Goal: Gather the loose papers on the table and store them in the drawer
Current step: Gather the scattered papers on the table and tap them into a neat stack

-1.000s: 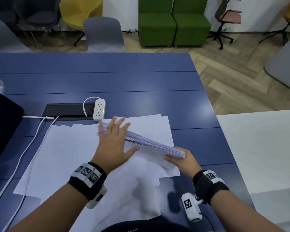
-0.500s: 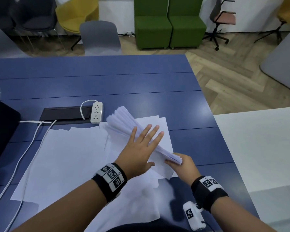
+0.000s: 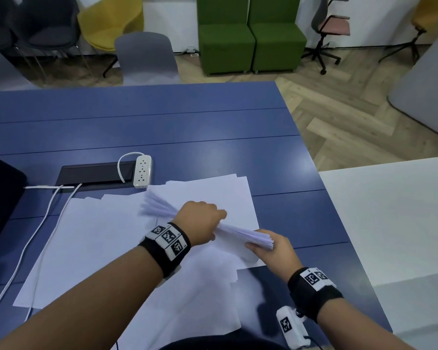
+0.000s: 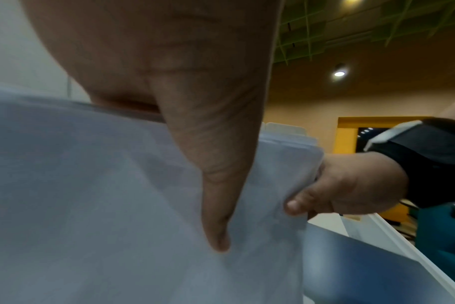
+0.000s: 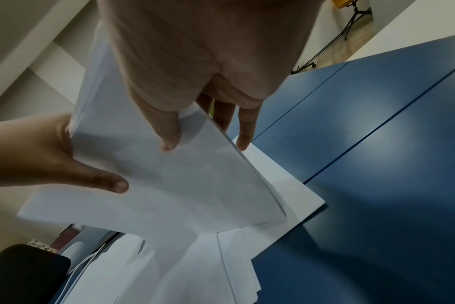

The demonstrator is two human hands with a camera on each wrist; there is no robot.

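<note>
2 hands (image 3: pixel 202 221) (image 3: pixel 273 251), fingers clamped round the lifted paper stack (image 3: pixel 240 234), thumbs underneath.

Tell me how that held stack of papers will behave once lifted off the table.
The stack of papers will probably sag: its far end already fans loose. Sheets may slip apart, since the right hand pinches only one end. It looks light.

Colours on and around the table

The table (image 3: pixel 162 127) is deep blue. The papers (image 3: pixel 91 238) are plain white, as are the power strip (image 3: pixel 142 171) and its cables (image 3: pixel 36 238). Both wristbands (image 3: pixel 166 245) are black with black-and-white square-code tags. Behind stand green armchairs (image 3: pixel 250 36), a yellow chair (image 3: pixel 111 18), a grey chair (image 3: pixel 144 56)
</note>
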